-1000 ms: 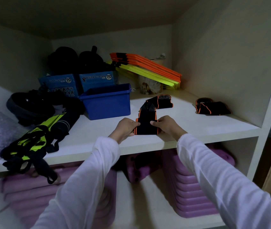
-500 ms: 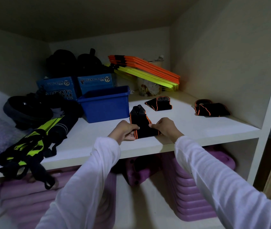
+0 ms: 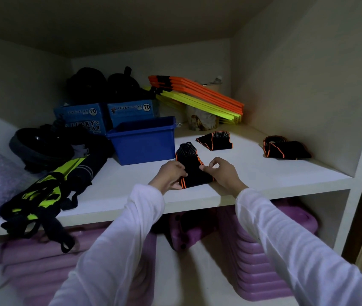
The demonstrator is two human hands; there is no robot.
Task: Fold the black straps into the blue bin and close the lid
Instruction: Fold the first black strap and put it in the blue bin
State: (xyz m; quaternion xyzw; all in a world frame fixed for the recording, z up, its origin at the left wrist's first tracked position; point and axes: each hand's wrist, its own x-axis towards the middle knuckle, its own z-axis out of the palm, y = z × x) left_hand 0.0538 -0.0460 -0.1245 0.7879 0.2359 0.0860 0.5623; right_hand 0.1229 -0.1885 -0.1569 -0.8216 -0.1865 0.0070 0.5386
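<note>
- You are pinching one black strap (image 3: 192, 171) between both hands at the front edge of the shelf (image 3: 264, 173): your left hand (image 3: 171, 174) is closing thumb and fingers on its left orange-trimmed edge, and your right hand (image 3: 220, 173) is doing the same on its right edge.
- The strap's long axis is running away from you, from the grip toward the back of the shelf, with its far end curling up just beyond your fingertips.
- The blue bin (image 3: 144, 140) is sitting just beyond and to the left of the grip, open-topped; your left hand is the nearer one to it, so the drop looks like a short carry up and left over the near wall.
- No lid is showing anywhere you are looking.
- Two more straps are waiting: a second strap (image 3: 215, 141) is lying beyond the grip and slightly right, and a third strap (image 3: 286, 149) is lying well to the right, nearer your right hand.
- By my reading, you are partway through folding this first piece, and nothing is visibly in the bin.
</note>
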